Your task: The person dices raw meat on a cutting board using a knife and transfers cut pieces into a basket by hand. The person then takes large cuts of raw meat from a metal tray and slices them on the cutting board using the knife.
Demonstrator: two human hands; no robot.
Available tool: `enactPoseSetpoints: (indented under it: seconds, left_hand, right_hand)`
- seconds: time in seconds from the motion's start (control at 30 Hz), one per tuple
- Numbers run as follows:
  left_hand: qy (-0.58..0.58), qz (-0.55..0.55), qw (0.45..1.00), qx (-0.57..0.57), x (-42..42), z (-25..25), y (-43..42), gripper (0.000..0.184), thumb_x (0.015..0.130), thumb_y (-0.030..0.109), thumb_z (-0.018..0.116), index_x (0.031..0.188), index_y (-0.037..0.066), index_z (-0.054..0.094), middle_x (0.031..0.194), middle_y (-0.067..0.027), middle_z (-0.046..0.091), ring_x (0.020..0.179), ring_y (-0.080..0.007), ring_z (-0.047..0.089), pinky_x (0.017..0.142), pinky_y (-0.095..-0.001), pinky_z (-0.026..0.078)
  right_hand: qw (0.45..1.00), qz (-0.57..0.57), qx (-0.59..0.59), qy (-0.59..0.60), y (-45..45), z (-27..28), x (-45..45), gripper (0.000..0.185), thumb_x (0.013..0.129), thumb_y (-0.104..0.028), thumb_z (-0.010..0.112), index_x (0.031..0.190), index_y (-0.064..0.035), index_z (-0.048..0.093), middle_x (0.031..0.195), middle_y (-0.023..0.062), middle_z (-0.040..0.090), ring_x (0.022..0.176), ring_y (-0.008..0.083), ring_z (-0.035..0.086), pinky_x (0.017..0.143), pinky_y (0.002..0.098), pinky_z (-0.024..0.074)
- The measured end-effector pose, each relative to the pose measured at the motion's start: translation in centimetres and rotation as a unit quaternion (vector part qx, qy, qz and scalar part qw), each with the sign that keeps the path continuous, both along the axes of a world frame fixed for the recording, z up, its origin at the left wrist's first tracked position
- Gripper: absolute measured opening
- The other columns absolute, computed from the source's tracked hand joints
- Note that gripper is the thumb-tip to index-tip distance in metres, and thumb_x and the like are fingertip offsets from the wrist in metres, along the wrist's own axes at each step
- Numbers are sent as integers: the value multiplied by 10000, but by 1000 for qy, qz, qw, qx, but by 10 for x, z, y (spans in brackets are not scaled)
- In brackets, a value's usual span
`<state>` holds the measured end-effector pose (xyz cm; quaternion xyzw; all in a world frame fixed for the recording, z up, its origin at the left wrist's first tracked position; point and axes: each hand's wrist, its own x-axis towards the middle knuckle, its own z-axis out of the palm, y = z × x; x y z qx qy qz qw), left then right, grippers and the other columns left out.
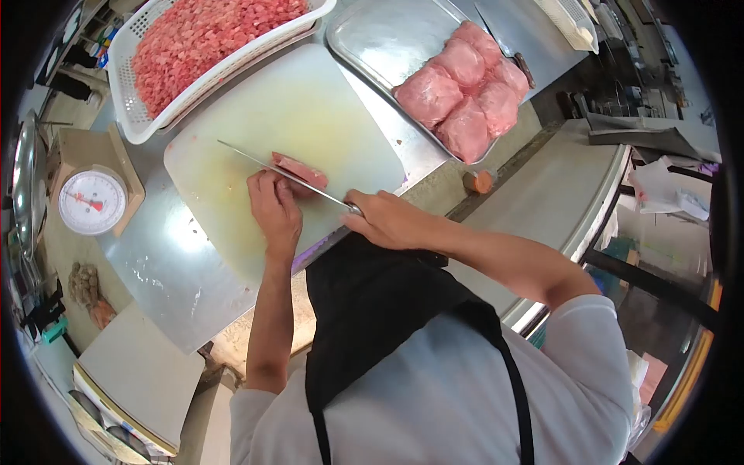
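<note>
White board [279, 93], meat [302, 170], knife [249, 157], handle [354, 208] mostly hidden by right fingers [364, 200].

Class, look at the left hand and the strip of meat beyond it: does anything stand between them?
Yes: the knife, gripped in the right hand. Its blade slants over the cutting board, passing between the left hand and the strip of meat.

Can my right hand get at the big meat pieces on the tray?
Probably not: your right hand holds the knife, though nothing seems to stand between that hand and the meat pieces.
</note>
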<state>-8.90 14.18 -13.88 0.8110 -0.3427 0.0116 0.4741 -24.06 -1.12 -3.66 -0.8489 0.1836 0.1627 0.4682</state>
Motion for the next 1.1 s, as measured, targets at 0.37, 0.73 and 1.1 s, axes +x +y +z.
enactPoseSetpoints:
  seconds: [0.37, 0.73, 1.1]
  left_hand:
    - [15, 10, 1000, -6, -5, -4, 2, 82, 1009, 24, 548, 1060, -10, 603, 959, -191, 552, 854, -368, 557, 760, -465, 461]
    - [73, -8, 996, -44, -3, 0, 5, 77, 1023, 33, 548, 1060, -4, 605, 941, -169, 593, 849, -338, 593, 752, -431, 482]
    - [88, 2, 995, -41, -3, -8, 14, 82, 1038, 35, 538, 1084, -14, 586, 956, -168, 615, 840, -323, 610, 746, -421, 493]
  right_hand:
    - [1000, -17, 21, 13, 0, 66, -20, 412, 1052, -329, 582, 1163, 68, 597, 847, 320, 694, 861, 526, 677, 774, 587, 521]
    - [997, -10, -14, -74, 16, -8, 45, 457, 1062, -333, 561, 1237, 88, 552, 842, 331, 684, 866, 532, 677, 797, 582, 517]
    - [1000, -9, -5, -12, 14, -17, 27, 418, 1046, -348, 577, 1158, 54, 597, 909, 339, 694, 883, 546, 672, 805, 593, 518]
